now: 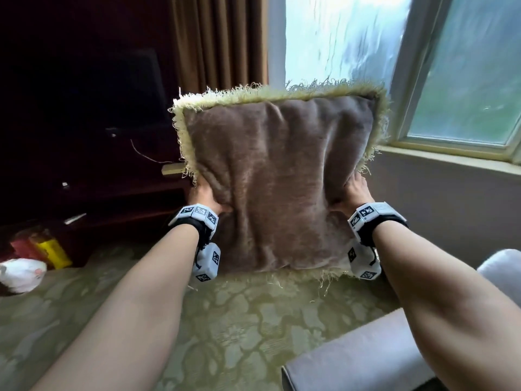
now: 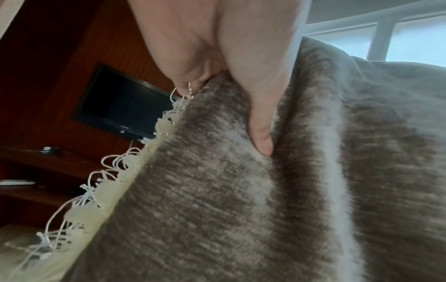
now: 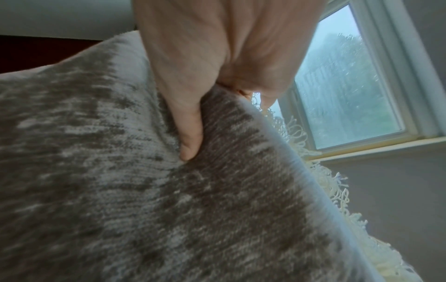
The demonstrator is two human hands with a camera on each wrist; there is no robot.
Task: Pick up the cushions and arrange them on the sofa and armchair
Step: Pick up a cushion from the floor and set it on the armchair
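A square brown velvet cushion (image 1: 276,182) with a cream fringe hangs upright in the air in front of me, over the carpet. My left hand (image 1: 207,198) grips its left edge, thumb pressed into the front face (image 2: 262,133), fingers hidden behind. My right hand (image 1: 355,193) grips the right edge the same way, its thumb dug into the cushion (image 3: 190,141). A grey upholstered seat (image 1: 366,359), part of the sofa or armchair, shows at the lower right, below my right forearm.
A patterned green carpet (image 1: 225,320) covers the floor. A dark wooden TV unit (image 1: 98,165) with a television (image 2: 125,103) stands at the left. A window (image 1: 465,80) and sill are at the right, brown curtains (image 1: 220,38) behind. A white object (image 1: 22,273) and coloured boxes (image 1: 42,248) lie far left.
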